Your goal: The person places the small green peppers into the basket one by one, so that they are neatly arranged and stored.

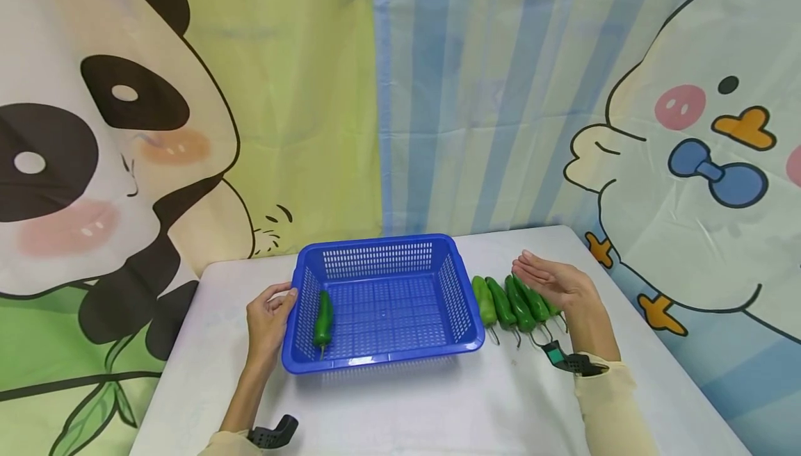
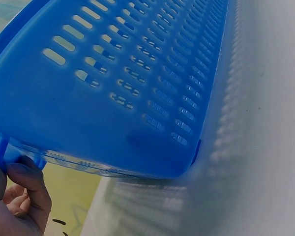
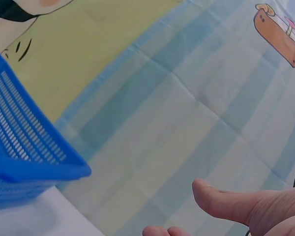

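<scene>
A blue plastic basket [image 1: 383, 357] with slotted walls stands on the table, one long green pepper [image 1: 323, 320] lying inside along its left wall. My left hand [image 1: 268, 324] holds the basket's left rim; the left wrist view shows thumb and curled fingers [image 2: 32, 189] pinching that edge. To the right of the basket, several green peppers [image 1: 503, 306] lie side by side, stems toward me. Over the right end of this row is my right hand [image 1: 560, 286], its fingers extended and nothing held. It partly hides the rightmost peppers. Thumb and fingertips [image 3: 204, 194] are spread apart in the right wrist view.
The white table [image 1: 413, 414] ends at a back edge just behind the basket. A curtain [image 1: 425, 94] with a panda and a white bird printed on it hangs behind and along both sides. Each wrist wears a black strap [image 1: 275, 434].
</scene>
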### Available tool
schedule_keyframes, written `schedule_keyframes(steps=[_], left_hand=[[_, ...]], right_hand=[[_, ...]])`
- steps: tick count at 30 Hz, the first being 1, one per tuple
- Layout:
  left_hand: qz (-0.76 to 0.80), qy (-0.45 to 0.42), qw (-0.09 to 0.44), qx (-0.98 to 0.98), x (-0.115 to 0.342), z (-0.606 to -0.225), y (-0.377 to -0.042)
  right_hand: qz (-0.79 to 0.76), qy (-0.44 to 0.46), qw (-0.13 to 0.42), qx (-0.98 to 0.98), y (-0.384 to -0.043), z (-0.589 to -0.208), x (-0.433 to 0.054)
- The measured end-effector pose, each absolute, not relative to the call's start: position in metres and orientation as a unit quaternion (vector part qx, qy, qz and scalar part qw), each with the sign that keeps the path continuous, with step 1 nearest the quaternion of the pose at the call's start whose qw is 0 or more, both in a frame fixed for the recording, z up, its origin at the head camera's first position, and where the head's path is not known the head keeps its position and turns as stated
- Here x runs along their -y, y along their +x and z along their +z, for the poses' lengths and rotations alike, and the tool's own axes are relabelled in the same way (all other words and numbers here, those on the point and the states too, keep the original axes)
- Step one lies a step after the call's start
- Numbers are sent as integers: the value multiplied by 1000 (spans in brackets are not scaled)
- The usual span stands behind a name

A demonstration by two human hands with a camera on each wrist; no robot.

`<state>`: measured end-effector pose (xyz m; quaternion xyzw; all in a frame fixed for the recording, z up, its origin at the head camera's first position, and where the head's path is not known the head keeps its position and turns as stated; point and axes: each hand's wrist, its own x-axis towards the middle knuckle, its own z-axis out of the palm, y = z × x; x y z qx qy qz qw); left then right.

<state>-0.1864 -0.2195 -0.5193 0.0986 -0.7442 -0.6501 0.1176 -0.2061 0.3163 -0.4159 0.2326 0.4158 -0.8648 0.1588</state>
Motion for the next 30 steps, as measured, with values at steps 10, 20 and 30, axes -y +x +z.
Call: schedule_keyframes(steps=[10, 20, 30], left_hand=[[-648, 102, 114, 746, 221, -519, -185], [-647, 102, 113, 747, 220, -521, -186], [-649, 102, 112, 745, 220, -521, -188]], right_hand=[[-870, 243, 154, -400, -203, -429, -340], [-845, 283, 122, -437, -204, -440, -356], [-738, 309, 54, -597, -208, -464, -366]])
